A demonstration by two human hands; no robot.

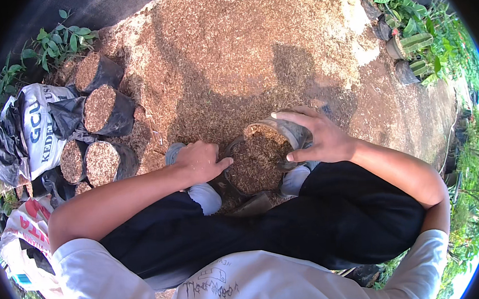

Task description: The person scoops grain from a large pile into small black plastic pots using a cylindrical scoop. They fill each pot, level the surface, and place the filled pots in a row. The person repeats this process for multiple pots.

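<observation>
Between my feet stands a black plastic planting bag [231, 179], its mouth full of brown, crumbly potting mix [254, 165]. My right hand [323, 136] grips a grey round container [293, 130] from its right side, thumb near and fingers over the far rim. That container is tilted over the bag, its mouth facing left, with lighter mix at its lip. At the bag's left edge is my left hand [199, 162], fingers curled and thumb pointing right. What its fingers hold, if anything, is hidden.
A broad heap of mix [232, 44] spreads ahead. Several filled black bags [116, 111] stand at left, beside a white printed sack [40, 124] and black plastic. Another white sack [26, 236] lies nearer. Potted plants [404, 46] line the right side.
</observation>
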